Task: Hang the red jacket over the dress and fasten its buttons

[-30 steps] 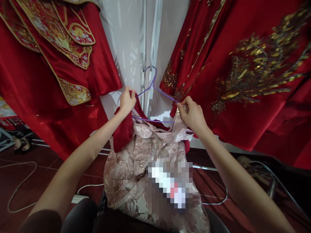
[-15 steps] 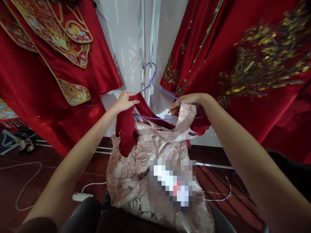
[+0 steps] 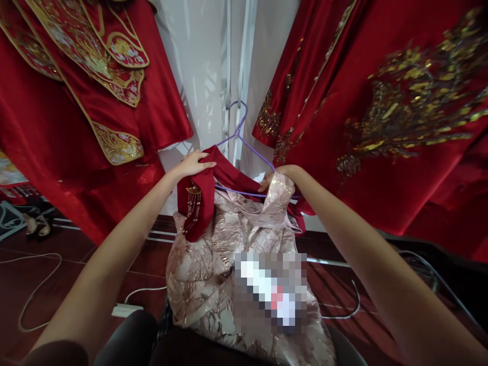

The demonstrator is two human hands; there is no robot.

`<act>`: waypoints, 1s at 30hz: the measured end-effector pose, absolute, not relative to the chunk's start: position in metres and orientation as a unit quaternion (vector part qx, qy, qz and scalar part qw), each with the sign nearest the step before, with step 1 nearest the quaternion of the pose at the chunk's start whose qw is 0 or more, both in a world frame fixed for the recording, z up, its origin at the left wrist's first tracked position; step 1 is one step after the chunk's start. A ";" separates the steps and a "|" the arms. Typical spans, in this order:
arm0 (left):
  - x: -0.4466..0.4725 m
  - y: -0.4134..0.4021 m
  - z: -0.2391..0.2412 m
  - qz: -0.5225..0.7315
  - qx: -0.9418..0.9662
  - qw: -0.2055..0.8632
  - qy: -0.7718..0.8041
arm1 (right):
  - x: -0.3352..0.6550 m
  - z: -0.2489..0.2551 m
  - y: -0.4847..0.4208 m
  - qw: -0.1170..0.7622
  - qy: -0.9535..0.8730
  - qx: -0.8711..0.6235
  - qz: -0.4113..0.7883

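Note:
A purple hanger (image 3: 239, 127) hangs by its hook against a pale upright rail. My left hand (image 3: 192, 165) is closed on red cloth (image 3: 204, 190) draped over the hanger's left side, the thumb lying across it. A beaded tassel (image 3: 193, 201) dangles from this cloth. The shimmering pink-gold dress (image 3: 229, 239) spreads down over my lap. My right hand (image 3: 284, 175) grips its wide shoulder strap (image 3: 281, 189) at the hanger's right arm, with the strap hiding part of the fingers. A pixelated patch covers part of the skirt.
Red embroidered garments hang at left (image 3: 122, 91) and right (image 3: 381, 152). White upright rails (image 3: 244, 61) stand between them. A white power strip (image 3: 126, 310) and cables lie on the dark red floor. A pair of shoes (image 3: 38, 226) sits at far left.
My right hand has moved left and slightly down with the strap, bringing it closer to the hanger's middle. The beaded tassel now shows on the red cloth. My left hand stays almost in place.

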State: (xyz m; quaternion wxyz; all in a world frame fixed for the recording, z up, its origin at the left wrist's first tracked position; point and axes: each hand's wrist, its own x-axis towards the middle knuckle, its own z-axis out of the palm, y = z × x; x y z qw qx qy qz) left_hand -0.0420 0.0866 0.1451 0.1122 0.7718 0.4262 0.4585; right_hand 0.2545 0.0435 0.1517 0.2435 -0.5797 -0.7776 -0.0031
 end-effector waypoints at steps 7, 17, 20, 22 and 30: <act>-0.043 0.091 0.142 0.322 0.825 -0.012 0.464 | 0.277 0.160 0.026 0.318 -0.665 -0.663 -0.133; -0.016 0.051 0.141 0.196 0.806 -0.134 0.543 | 0.325 0.149 -0.034 0.294 -0.613 -0.695 -0.236; -0.009 0.043 0.138 0.199 0.798 -0.147 0.549 | 0.325 0.153 -0.032 0.264 -0.682 -0.669 -0.135; -0.005 0.038 0.136 0.205 0.793 -0.152 0.553 | 0.310 0.155 -0.029 0.227 -0.706 -0.666 -0.081; -0.003 0.035 0.134 0.234 0.771 -0.163 0.570 | 0.185 0.131 -0.029 0.304 -0.766 -0.564 0.040</act>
